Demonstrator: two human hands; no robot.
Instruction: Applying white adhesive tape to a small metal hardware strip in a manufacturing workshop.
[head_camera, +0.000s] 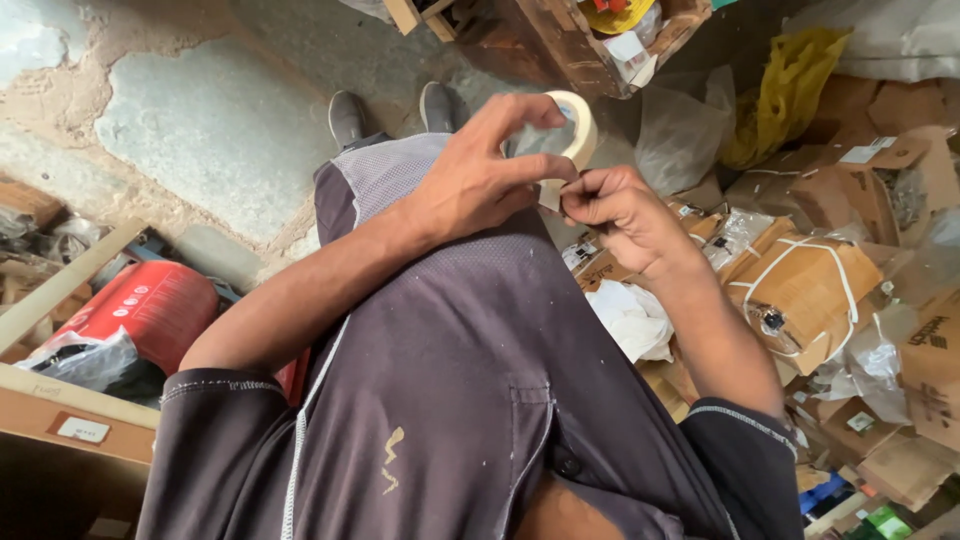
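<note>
Head view:
Left hand (480, 180): fingers clamped around the masking tape roll (570, 135), held at chest height.
Right hand (615, 210): fingers pinched together at the roll's lower edge.
Tip: probably steady the roll, peel slowly.
Nearby: cardboard boxes (800, 290).

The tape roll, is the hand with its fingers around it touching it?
Touching. The head view shows the left hand gripping the tape roll, fingers wrapped over its rim.

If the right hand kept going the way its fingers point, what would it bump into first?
The right hand points its fingertips at the roll of tape held by the left hand. It already seems to pinch the tape's edge, so the roll comes first, probably.
</note>
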